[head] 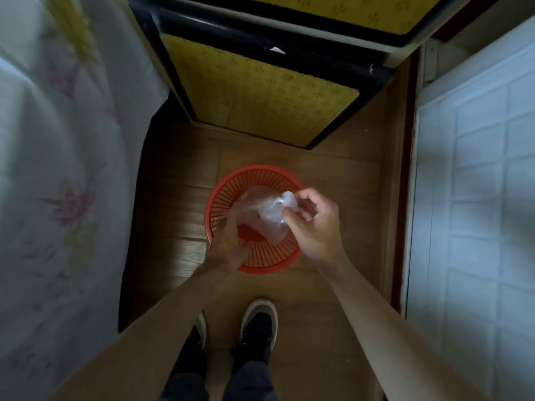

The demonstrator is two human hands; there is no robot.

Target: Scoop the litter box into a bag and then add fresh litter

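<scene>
- The thin clear bag (260, 215) looks easy to tear: its film is bunched shut, and a hard tug to open the mouth might split it.
- If it slips, it would likely fall into the red basket (252, 169) on the wooden floor (333, 180).
- The right hand (315, 224) pinches the bag's crumpled top between curled fingers and thumb, above the basket's right rim.
- The left hand (228, 244) is blurred at the bag's left side, over the near-left rim; I cannot tell whether it holds the film.
</scene>
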